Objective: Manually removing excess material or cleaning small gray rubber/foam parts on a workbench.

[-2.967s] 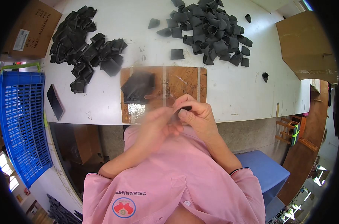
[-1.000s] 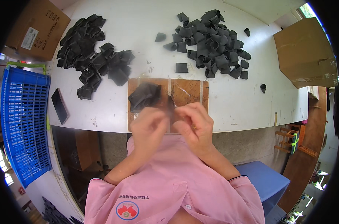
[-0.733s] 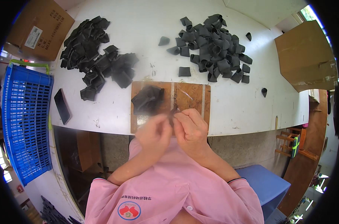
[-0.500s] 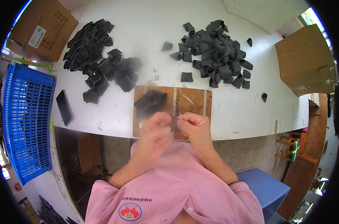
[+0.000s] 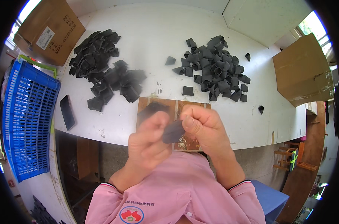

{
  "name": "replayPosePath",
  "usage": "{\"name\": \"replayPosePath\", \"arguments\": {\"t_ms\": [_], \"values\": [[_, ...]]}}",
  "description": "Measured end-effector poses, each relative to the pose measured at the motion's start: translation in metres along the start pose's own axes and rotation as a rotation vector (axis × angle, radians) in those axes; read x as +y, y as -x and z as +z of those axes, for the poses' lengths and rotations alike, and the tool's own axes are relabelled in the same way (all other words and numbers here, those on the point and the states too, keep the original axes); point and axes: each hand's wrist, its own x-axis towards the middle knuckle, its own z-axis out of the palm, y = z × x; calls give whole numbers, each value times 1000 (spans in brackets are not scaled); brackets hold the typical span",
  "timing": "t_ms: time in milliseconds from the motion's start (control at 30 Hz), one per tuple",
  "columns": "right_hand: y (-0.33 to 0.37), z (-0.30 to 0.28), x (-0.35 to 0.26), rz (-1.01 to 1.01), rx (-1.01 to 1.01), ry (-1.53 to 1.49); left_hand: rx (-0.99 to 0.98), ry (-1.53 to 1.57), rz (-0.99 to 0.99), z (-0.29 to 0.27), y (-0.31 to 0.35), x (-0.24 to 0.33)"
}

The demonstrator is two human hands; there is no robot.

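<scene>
In front of my chest, a small dark fabric piece (image 5: 173, 131) is held up between my two hands, over the near edge of the wooden board (image 5: 199, 103). My right hand (image 5: 206, 127) pinches its upper right corner between thumb and forefinger. Slightly blurred, my left hand (image 5: 147, 136) has curled fingers closed at the piece's left side. Behind the left fingers, more dark fabric (image 5: 154, 108) lies on the board, partly hidden. A heap of flat dark fabric pieces (image 5: 94, 56) spreads at the far left. At the far right is a pile of curled, loop-shaped dark pieces (image 5: 218, 67).
A phone (image 5: 67, 112) and a blue plastic basket (image 5: 31, 119) are at the left. Cardboard boxes stand at the far left (image 5: 51, 33) and right (image 5: 304, 71). Single dark pieces lie apart, one beyond the board (image 5: 187, 90), another toward the right (image 5: 261, 109). A blue stool (image 5: 270, 198) stands below.
Both hands have come up closer to the view, and the fabric piece between them shows larger and more plainly. The table has shifted slightly downward in the picture.
</scene>
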Motion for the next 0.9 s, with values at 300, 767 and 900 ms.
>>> {"name": "replayPosePath", "arguments": {"t_ms": [300, 767, 900], "values": [[-8, -12, 28, 33, -64, -34, 289, -700, 273, -21, 1, -3], [10, 0, 17, -704, 238, 977, -170, -2043, 776, 14, -24, 14], [4, 9, 22, -875, 334, 1110, 199, -1543, 867, 9, -18, -3]]}}
